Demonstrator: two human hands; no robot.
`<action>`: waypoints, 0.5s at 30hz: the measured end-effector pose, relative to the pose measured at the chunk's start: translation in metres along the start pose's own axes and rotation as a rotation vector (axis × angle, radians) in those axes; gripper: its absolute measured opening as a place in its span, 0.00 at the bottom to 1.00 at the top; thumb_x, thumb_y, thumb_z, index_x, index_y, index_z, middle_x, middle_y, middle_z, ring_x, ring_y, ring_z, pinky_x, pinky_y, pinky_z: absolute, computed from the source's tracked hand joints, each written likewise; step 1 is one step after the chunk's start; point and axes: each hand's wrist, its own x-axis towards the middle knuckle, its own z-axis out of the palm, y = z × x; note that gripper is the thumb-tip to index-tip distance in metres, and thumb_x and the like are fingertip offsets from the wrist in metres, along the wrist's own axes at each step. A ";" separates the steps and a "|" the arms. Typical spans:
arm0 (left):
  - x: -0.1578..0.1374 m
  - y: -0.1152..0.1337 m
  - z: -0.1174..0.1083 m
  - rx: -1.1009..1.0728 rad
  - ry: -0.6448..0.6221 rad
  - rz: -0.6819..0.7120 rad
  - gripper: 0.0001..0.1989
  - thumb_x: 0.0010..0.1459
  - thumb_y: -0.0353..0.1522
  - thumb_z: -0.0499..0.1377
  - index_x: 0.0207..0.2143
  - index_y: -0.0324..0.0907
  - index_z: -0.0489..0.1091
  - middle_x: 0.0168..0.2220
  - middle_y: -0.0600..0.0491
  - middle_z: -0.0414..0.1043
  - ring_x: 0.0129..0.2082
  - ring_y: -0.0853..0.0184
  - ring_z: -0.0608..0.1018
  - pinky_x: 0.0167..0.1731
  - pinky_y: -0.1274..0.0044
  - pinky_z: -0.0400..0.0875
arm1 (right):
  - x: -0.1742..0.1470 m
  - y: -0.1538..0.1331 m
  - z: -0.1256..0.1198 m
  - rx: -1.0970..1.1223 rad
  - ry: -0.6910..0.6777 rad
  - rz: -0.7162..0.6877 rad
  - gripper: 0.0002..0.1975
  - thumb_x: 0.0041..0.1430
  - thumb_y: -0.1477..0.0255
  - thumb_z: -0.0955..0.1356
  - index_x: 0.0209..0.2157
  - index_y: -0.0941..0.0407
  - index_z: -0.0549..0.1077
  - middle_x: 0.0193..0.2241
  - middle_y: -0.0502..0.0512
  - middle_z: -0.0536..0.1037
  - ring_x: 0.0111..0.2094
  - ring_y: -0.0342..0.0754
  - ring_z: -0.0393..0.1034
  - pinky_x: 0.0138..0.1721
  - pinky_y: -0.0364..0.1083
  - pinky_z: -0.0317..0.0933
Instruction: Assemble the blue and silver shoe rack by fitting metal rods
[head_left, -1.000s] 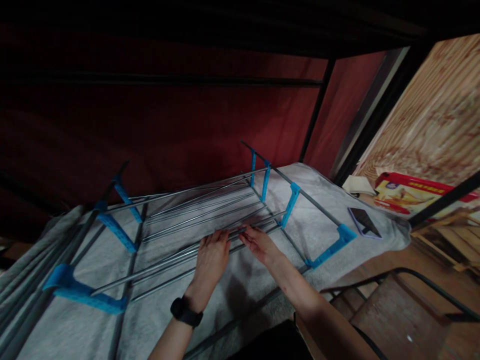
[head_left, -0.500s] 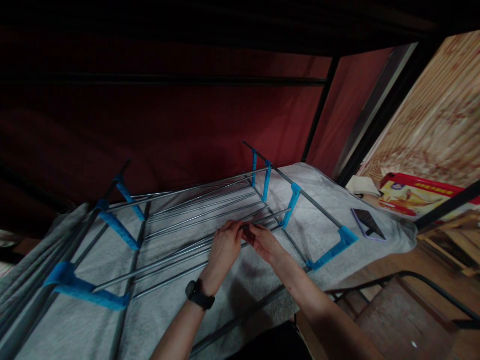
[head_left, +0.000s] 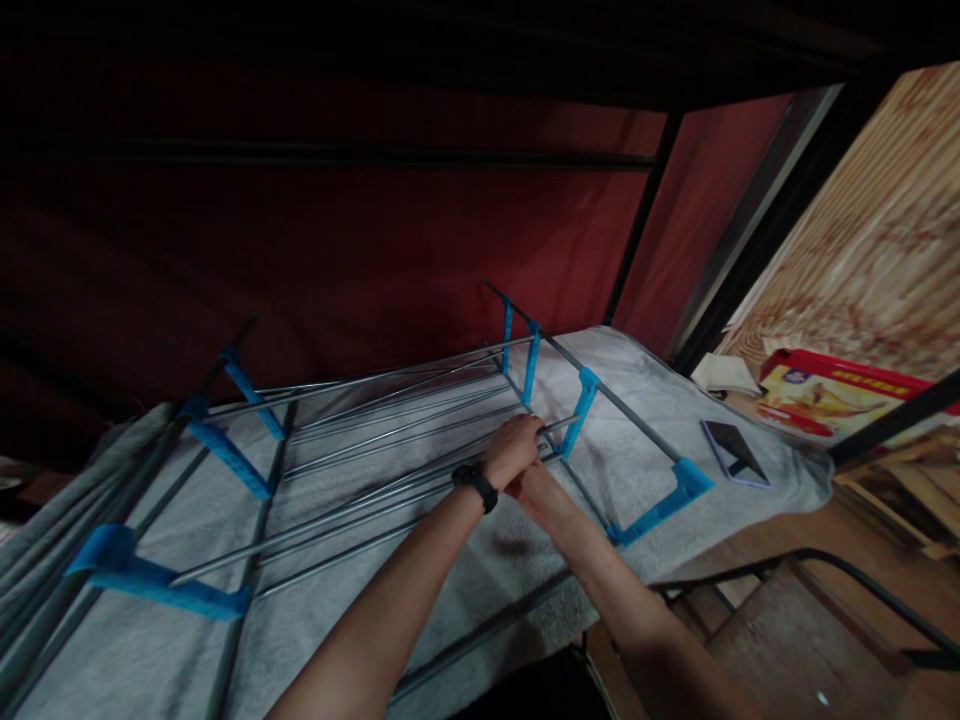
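A rack of thin metal rods and blue plastic brackets lies across the middle of the view. My left hand (head_left: pixel 514 446), with a black watch on its wrist, is closed around a metal rod (head_left: pixel 352 508) near its right end. Just below, my right hand (head_left: pixel 541 492) touches the left one, its fingers curled in under it. What those fingers hold is hidden. To the right of both hands stands a blue bracket (head_left: pixel 580 412) on the side tube. At the far left, another blue bracket (head_left: pixel 161 580) carries the rods' other ends.
Under the rack spreads a grey blanket (head_left: pixel 480 610). A phone (head_left: pixel 735 452) lies on it at right, with a red and yellow box (head_left: pixel 847 390) beyond. A chair (head_left: pixel 810 640) stands at lower right. Dark frame posts (head_left: pixel 646 215) and a red curtain (head_left: pixel 390 260) rise behind.
Both hands have shifted to the right along the rods, toward the right-hand brackets. My left hand now lies over my right fingers. The left end of the rack has moved slightly left in view.
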 end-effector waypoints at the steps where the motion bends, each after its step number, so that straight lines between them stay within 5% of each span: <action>1: 0.002 -0.002 0.002 -0.011 0.006 0.006 0.20 0.64 0.25 0.53 0.57 0.42 0.71 0.54 0.47 0.75 0.55 0.63 0.76 0.57 0.73 0.67 | -0.004 -0.001 -0.006 -0.008 0.011 0.025 0.13 0.47 0.61 0.73 0.34 0.52 0.75 0.28 0.51 0.77 0.31 0.50 0.72 0.33 0.49 0.67; 3: 0.002 -0.005 0.006 -0.028 0.031 0.021 0.20 0.65 0.25 0.52 0.56 0.42 0.71 0.53 0.47 0.76 0.53 0.63 0.76 0.56 0.73 0.68 | -0.010 -0.003 -0.023 -0.042 0.093 0.020 0.13 0.45 0.62 0.72 0.33 0.53 0.73 0.29 0.51 0.76 0.32 0.49 0.70 0.35 0.48 0.66; 9: -0.002 -0.008 0.010 -0.050 0.095 0.048 0.19 0.65 0.25 0.50 0.53 0.42 0.74 0.49 0.46 0.76 0.50 0.62 0.77 0.54 0.73 0.69 | -0.001 -0.014 -0.094 -0.506 0.717 -0.360 0.20 0.51 0.61 0.66 0.46 0.53 0.69 0.47 0.58 0.74 0.49 0.53 0.67 0.52 0.52 0.61; 12: -0.001 -0.009 0.011 -0.067 0.097 0.054 0.19 0.65 0.25 0.51 0.53 0.42 0.74 0.49 0.47 0.76 0.50 0.62 0.77 0.54 0.72 0.69 | 0.015 -0.024 -0.107 -0.628 0.644 -0.435 0.27 0.54 0.62 0.64 0.55 0.54 0.67 0.57 0.61 0.70 0.58 0.54 0.63 0.59 0.53 0.56; 15: 0.000 -0.009 0.011 -0.078 0.098 0.034 0.19 0.65 0.26 0.52 0.54 0.43 0.74 0.50 0.47 0.77 0.52 0.62 0.77 0.56 0.72 0.68 | 0.028 -0.032 -0.106 -0.671 0.485 -0.462 0.25 0.57 0.62 0.64 0.56 0.53 0.69 0.55 0.60 0.74 0.57 0.54 0.66 0.59 0.53 0.57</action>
